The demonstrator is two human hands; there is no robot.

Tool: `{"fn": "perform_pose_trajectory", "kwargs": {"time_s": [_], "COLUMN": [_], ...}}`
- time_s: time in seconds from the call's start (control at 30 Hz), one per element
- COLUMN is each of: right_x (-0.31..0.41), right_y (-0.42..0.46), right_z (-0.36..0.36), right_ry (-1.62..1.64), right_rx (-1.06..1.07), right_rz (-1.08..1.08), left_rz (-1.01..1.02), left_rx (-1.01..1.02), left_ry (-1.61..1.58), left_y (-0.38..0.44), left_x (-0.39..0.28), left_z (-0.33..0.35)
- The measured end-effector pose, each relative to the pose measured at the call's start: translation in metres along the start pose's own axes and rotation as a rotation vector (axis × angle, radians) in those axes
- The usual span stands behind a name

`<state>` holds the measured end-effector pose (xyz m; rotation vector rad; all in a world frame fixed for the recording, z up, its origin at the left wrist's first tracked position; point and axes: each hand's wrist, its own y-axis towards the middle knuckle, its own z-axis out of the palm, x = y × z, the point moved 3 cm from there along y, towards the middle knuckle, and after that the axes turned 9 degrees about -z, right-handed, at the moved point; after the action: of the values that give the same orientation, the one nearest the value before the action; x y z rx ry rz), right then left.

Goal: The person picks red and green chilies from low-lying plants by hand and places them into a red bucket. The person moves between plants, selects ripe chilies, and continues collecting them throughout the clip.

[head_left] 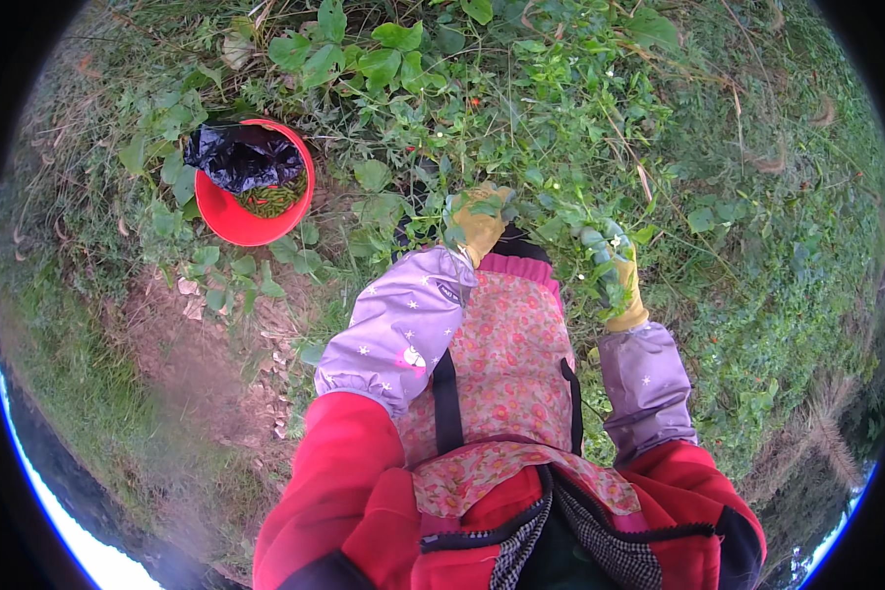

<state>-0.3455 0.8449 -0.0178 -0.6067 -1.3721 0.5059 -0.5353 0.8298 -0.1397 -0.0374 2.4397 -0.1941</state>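
Note:
My left hand [481, 221], in a yellow work glove, is curled among pepper plant leaves just beyond the hem of my apron. Leaves cover part of its fingers, so I cannot tell what is in it. To the right, my right hand [621, 269] wears a yellow glove with grey-green coated fingers. It is closed around leafy stems of a pepper plant [611, 284] that bears small white flowers; some leaves hang over the glove. Left of my hands stands a red bucket [247, 225] with small green and a few red peppers [271, 198] in it. A black plastic bag [243, 156] covers its far part.
Dense pepper plants [560, 125] and weeds spread ahead and to the right. Broad-leaved vines [383, 63] grow at the far side. Bare reddish soil [199, 369] with dry leaves lies at left. My floral apron [512, 346] hangs between my arms.

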Motion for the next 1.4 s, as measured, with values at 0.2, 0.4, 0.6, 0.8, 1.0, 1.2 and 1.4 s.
{"fn": "perform_pose_trajectory", "kwargs": {"time_s": [0.2, 0.4, 0.6, 0.8, 1.0, 1.2, 1.4], "right_x": [-0.005, 0.0, 0.005, 0.039, 0.138, 0.154, 0.147], "right_y": [-0.001, -0.001, -0.006, -0.002, -0.03, -0.055, -0.07], "right_z": [-0.001, 0.012, 0.022, 0.034, 0.067, 0.118, 0.121], "right_ry": [0.122, 0.05, -0.296, -0.621, -0.685, -1.151, -0.902], "right_rx": [-0.017, 0.084, 0.309, 0.164, -0.03, 0.433, 0.333], "right_rz": [0.026, 0.021, -0.086, -0.446, -0.967, -1.016, -0.844], "left_rz": [-0.361, -0.686, -0.852, -0.712, -0.663, -0.598, -0.609], "left_rx": [0.259, 0.599, 0.631, 0.609, 0.554, 0.472, 0.473], "left_ry": [-0.477, -1.087, -1.243, -1.351, -1.296, -1.332, -1.357], "left_y": [-0.008, -0.028, -0.042, -0.013, 0.009, 0.024, 0.022], "left_x": [-0.001, 0.007, -0.013, -0.04, -0.062, -0.098, -0.113], "left_z": [0.001, -0.039, -0.116, -0.178, -0.204, -0.229, -0.229]}}
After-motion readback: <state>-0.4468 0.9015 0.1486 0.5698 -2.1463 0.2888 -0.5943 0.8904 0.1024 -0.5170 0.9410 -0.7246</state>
